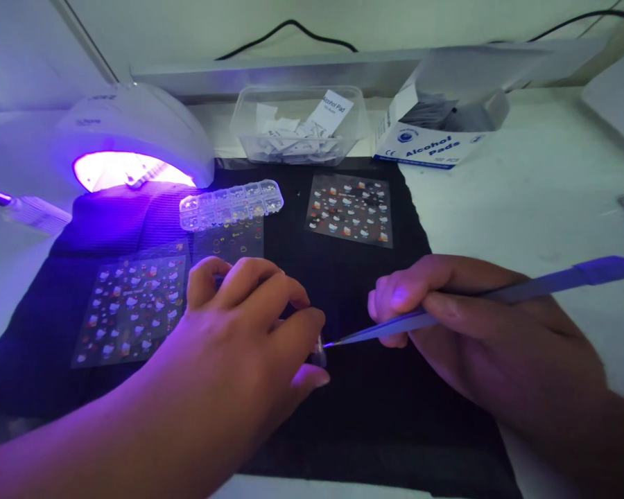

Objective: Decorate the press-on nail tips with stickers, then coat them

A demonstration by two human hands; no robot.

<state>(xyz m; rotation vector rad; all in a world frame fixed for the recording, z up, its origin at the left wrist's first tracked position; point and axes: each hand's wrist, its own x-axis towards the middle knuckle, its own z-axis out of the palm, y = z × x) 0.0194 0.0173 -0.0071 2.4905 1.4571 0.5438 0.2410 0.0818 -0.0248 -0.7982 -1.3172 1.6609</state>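
Note:
My left hand (254, 333) is closed over the black cloth, pinching a small glossy rounded piece (319, 353) between thumb and finger. Most of that piece is hidden by the fingers, so its kind does not show clearly. In my right hand (478, 326) is a pair of slim metal tweezers (379, 329), gripped much like a pen. Their pointed tip meets the outer side of the glossy piece or stops just short of it; I cannot tell which. Beyond my left hand are sheets of cartoon cat nail stickers (130, 308) and a clear compartment case (231, 204).
A white nail lamp (150, 128) glows purple at the back left, with something slender inside. Behind the black cloth (385, 416) stand a clear tub (299, 149) of packets and an open alcohol pads box (437, 142). Another sticker sheet (349, 210) and a clear-handled tool (36, 213) lie nearby.

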